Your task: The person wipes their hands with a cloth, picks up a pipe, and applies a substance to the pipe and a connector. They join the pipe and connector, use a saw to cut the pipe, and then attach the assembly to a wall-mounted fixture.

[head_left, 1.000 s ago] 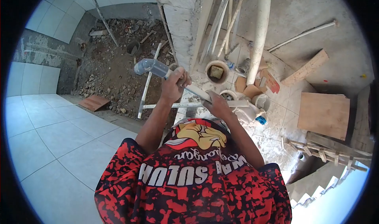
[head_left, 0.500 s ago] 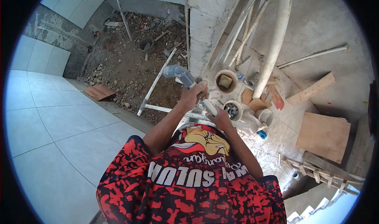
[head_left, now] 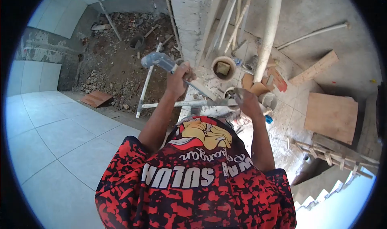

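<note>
My left hand (head_left: pixel 177 80) is wrapped round a white pipe (head_left: pixel 202 88), just below a grey elbow fitting (head_left: pixel 158 60) on its upper left end. Near the pipe's lower right end is my right hand (head_left: pixel 246 103), apart from it, its fingers blurred and bent; whether they hold anything is unclear. Under my hands runs a joined pipe frame (head_left: pixel 177 104) with white lengths and grey fittings. A bucket (head_left: pixel 229 92) with dark pieces inside is partly hidden behind my right hand. Above it stands a round bucket (head_left: pixel 223 68) with a block inside.
Dirt and rubble (head_left: pixel 109 63) fill the far left, with a dark bucket (head_left: pixel 137 42) there. A thick pale pipe (head_left: pixel 269 35) leans at the upper right. Cardboard (head_left: pixel 275 79), a brown board (head_left: pixel 330 118) and a rough wooden ladder-like piece (head_left: pixel 322 155) lie at the right.
My right hand has come off the pipe and moved right, towards the bucket of pieces. My left hand and the elbow have moved left in view. The whole view has shifted somewhat.
</note>
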Tool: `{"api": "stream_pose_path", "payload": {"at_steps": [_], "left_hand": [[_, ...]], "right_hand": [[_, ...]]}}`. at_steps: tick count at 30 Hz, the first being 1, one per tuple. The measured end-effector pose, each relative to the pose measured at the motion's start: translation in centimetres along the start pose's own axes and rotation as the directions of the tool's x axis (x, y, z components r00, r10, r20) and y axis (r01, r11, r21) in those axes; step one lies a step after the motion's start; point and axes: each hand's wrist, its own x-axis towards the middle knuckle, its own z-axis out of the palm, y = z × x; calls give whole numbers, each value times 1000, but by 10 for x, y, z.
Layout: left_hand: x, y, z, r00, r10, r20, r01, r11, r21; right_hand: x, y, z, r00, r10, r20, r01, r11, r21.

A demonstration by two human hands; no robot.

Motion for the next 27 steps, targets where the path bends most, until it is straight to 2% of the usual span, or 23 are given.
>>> {"api": "stream_pose_path", "payload": {"at_steps": [1, 4, 7, 11, 13, 15, 17, 18, 20, 21, 22, 24, 25, 27], "left_hand": [[0, 2, 4, 997, -9, -77, 11, 1000, 24], [2, 4, -1, 1000, 21, 1, -21, 999, 39], [3, 4, 0, 1000, 18, 6, -18, 999, 46], [2, 2, 1, 1000, -2, -5, 3, 999, 48], [0, 1, 3, 1000, -3, -13, 3, 998, 61], [-1, 1, 3, 1000, 4, -23, -2, 997, 79], [0, -1, 4, 999, -23, -30, 23, 1000, 1], [-1, -3, 6, 999, -15, -32, 15, 1000, 6], [-2, -6, 9, 998, -45, -53, 45, 999, 4], [-2, -7, 9, 999, -33, 18, 33, 999, 7], [-2, -8, 8, 999, -33, 21, 32, 999, 9], [-4, -10, 12, 996, -66, 57, 67, 998, -1], [-6, -13, 13, 994, -83, 72, 84, 996, -3], [-8, -16, 12, 994, -106, -3, 106, 994, -15]], "right_hand": [[-2, 4, -6, 1000, 19, -2, -19, 1000, 1], [-7, 11, -11, 996, 92, 9, -92, 995, -25], [-6, 21, 4, 995, 34, 99, -26, 996, -84], [-7, 19, 17, 996, 34, 88, -32, 999, -25], [-8, 13, 24, 976, 169, 141, -115, 937, -329], [-10, -2, 22, 977, 158, 140, -98, 927, -361], [-10, -25, 11, 968, 171, 182, -76, 895, -439], [-8, -27, 16, 970, 162, 181, -68, 897, -436], [-6, -23, 33, 961, 154, 228, -88, 958, -273], [-5, -16, 46, 979, 26, 204, 23, 972, -234], [-2, -9, 59, 979, 26, 201, 22, 972, -232], [0, -14, 74, 989, -130, 72, 138, 983, -124], [1, -17, 81, 992, -109, 64, 116, 985, -126], [6, -21, 89, 980, 0, 201, 24, 993, -117]]}}
